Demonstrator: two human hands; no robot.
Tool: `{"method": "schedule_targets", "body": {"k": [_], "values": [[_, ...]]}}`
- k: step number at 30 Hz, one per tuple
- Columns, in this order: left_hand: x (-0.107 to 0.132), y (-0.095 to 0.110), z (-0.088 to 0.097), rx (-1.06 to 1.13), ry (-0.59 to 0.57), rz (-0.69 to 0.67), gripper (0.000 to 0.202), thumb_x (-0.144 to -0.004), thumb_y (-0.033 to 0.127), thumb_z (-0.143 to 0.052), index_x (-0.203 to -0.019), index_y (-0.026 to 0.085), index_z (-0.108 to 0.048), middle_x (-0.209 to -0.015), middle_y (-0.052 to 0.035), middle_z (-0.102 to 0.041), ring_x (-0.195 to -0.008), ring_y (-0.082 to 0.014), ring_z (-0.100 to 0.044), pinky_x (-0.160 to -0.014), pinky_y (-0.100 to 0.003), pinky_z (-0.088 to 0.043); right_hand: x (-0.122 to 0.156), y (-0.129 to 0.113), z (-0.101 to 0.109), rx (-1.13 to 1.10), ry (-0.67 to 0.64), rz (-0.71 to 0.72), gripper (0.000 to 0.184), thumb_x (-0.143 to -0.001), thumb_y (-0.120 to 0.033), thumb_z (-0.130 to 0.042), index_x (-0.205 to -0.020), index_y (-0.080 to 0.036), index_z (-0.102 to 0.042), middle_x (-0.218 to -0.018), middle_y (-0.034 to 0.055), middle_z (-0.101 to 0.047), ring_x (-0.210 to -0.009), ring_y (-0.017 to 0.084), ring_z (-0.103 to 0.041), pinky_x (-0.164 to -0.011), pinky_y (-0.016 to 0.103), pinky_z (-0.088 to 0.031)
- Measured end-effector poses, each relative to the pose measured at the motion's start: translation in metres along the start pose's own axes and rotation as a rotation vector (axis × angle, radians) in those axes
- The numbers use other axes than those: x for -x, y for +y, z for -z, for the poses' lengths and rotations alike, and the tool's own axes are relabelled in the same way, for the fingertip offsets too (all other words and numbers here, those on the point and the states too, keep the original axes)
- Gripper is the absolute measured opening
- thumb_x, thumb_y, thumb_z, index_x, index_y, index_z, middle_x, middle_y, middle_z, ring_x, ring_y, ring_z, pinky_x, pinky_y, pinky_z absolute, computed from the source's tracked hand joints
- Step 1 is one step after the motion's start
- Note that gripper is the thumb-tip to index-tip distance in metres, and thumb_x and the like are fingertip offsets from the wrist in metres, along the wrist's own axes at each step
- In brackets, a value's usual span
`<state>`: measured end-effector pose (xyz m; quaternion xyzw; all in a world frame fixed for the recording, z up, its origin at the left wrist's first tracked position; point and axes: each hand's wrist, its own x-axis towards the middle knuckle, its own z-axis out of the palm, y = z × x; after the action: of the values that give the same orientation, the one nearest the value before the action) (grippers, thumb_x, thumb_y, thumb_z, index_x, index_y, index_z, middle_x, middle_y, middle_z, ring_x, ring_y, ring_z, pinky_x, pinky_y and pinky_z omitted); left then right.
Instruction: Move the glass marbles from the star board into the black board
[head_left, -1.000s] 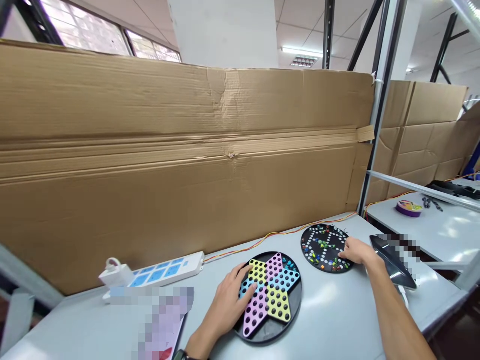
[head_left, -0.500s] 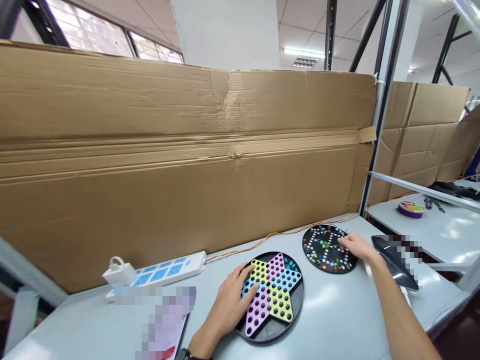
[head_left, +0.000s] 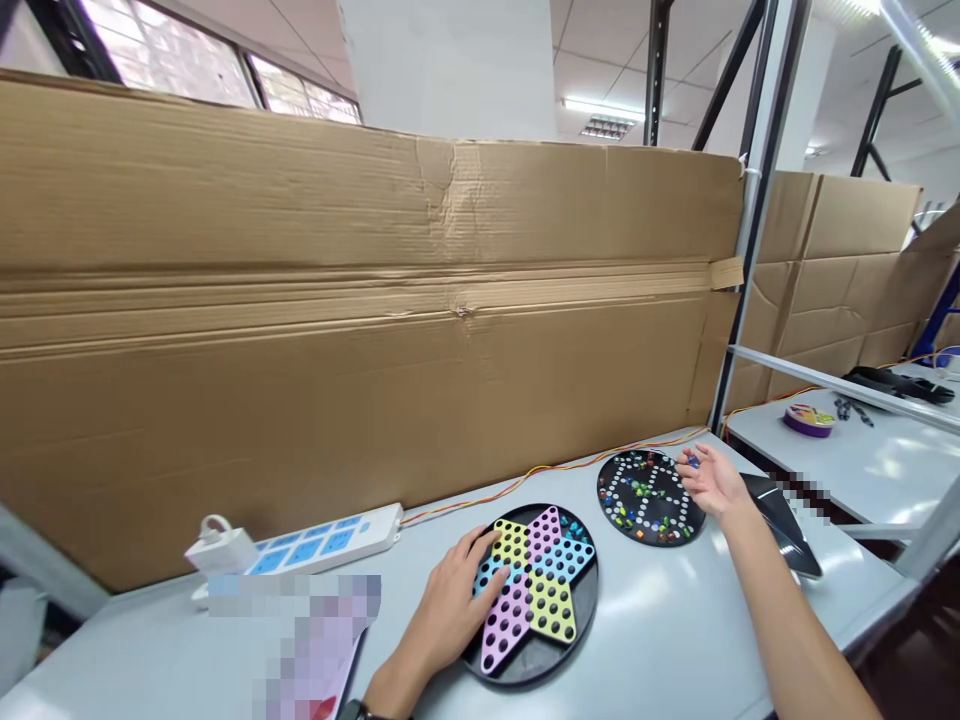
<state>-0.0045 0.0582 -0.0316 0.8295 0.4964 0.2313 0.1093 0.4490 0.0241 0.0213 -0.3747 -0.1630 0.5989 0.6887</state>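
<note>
A long wall of creased, corrugated cardboard point(head_left: 337, 350) stands along the back of the smooth pale-grey table point(head_left: 675, 620). On the table lies a round black plastic tray point(head_left: 540, 672) holding a six-pointed star board point(head_left: 551, 610) in pastel yellow, pink and blue, pierced with rows of round holes; a few small coloured marbles point(head_left: 574, 525) sit by its blue point. Just beside it, further right, lies a flatter black disc board point(head_left: 652, 535) dotted with white rings, with more coloured marbles point(head_left: 637, 488) scattered in its hollows. A white power strip point(head_left: 322, 535) with blue sockets lies to the left, and a thin red-and-yellow wire point(head_left: 570, 465) runs along the foot of the cardboard.

The left hand point(head_left: 450, 605) rests flat on the left side of the star board, fingers spread. The right hand point(head_left: 712, 482) hovers at the disc board's right edge, thumb and forefinger pinching a tiny blue marble point(head_left: 694, 461), the other fingers loosely fanned.
</note>
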Motion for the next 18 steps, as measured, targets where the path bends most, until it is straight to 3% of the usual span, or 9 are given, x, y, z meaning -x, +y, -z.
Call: {"method": "schedule_targets", "body": {"k": [2,5,8,10,12,14,16,18], "values": [[0.0,0.001,0.001,0.0,-0.012,0.002,0.051,-0.098,0.055,-0.046,-0.14,0.03,-0.061,-0.149,-0.0068,-0.06,-0.133,-0.0319,-0.059,-0.112,-0.051,-0.049,0.0,-0.002,0.001,-0.135,0.041,-0.044,0.005,-0.089,-0.023,-0.049,-0.087,-0.021,-0.053,-0.072,0.0009,-0.055,-0.047,0.009,-0.042,-0.034,0.012,-0.029],[0.0,0.002,0.002,0.005,-0.03,0.011,0.052,-0.099,0.055,-0.045,-0.141,0.029,-0.059,-0.15,-0.0076,-0.059,-0.134,-0.0316,-0.058,-0.113,-0.053,-0.048,-0.001,-0.001,0.002,-0.156,0.087,0.007,0.007,-0.091,-0.022,-0.048,-0.091,-0.02,-0.055,-0.073,0.0022,-0.057,-0.05,0.009,-0.046,-0.035,0.013,-0.032],[0.0,0.002,0.002,0.004,-0.014,0.009,0.05,-0.098,0.054,-0.047,-0.14,0.03,-0.061,-0.148,-0.0072,-0.06,-0.133,-0.0319,-0.059,-0.113,-0.052,-0.049,-0.007,0.006,0.004,-0.028,0.122,0.096,0.006,-0.09,-0.025,-0.056,-0.087,-0.02,-0.055,-0.062,-0.0034,-0.049,-0.043,0.007,-0.038,-0.033,0.014,-0.025],[0.0,0.002,0.002,0.0,-0.002,0.004,0.05,-0.097,0.054,-0.048,-0.139,0.03,-0.061,-0.148,-0.0059,-0.061,-0.132,-0.0324,-0.059,-0.112,-0.05,-0.05,-0.012,0.013,0.008,0.07,0.146,0.12,0.017,-0.088,-0.032,-0.064,-0.081,-0.021,-0.052,-0.054,-0.0084,-0.04,-0.039,0.006,-0.029,-0.033,0.015,-0.019],[0.0,0.002,0.001,0.001,0.002,-0.001,0.049,-0.097,0.053,-0.048,-0.139,0.03,-0.062,-0.148,-0.0052,-0.06,-0.132,-0.0326,-0.059,-0.111,-0.049,-0.05,-0.018,0.021,0.01,0.324,0.21,0.176,0.031,-0.088,-0.046,-0.065,-0.075,-0.023,-0.05,-0.049,-0.0104,-0.033,-0.038,0.007,-0.026,-0.035,0.018,-0.019],[0.0,0.001,0.0,0.002,0.002,-0.001,0.05,-0.097,0.054,-0.048,-0.139,0.03,-0.061,-0.149,-0.0056,-0.06,-0.132,-0.0322,-0.06,-0.111,-0.05,-0.05,-0.024,0.03,0.011,0.769,0.292,0.303,0.04,-0.092,-0.057,-0.057,-0.07,-0.023,-0.051,-0.049,-0.006,-0.04,-0.043,0.012,-0.039,-0.041,0.022,-0.031],[0.0,0.0,-0.001,0.002,0.003,0.001,0.05,-0.098,0.054,-0.047,-0.139,0.03,-0.061,-0.149,-0.0063,-0.06,-0.132,-0.0319,-0.06,-0.112,-0.051,-0.05,-0.03,0.037,0.007,1.12,0.336,0.414,0.042,-0.097,-0.053,-0.047,-0.068,-0.023,-0.056,-0.062,0.0033,-0.059,-0.064,0.021,-0.06,-0.057,0.028,-0.046],[0.0,0.0,-0.001,0.003,0.005,0.004,0.05,-0.097,0.054,-0.048,-0.139,0.03,-0.062,-0.149,-0.007,-0.06,-0.133,-0.0323,-0.059,-0.112,-0.051,-0.05,-0.035,0.04,-0.002,1.31,0.326,0.434,0.037,-0.1,-0.041,-0.042,-0.077,-0.022,-0.063,-0.086,0.0096,-0.073,-0.094,0.026,-0.068,-0.077,0.031,-0.05]]}}
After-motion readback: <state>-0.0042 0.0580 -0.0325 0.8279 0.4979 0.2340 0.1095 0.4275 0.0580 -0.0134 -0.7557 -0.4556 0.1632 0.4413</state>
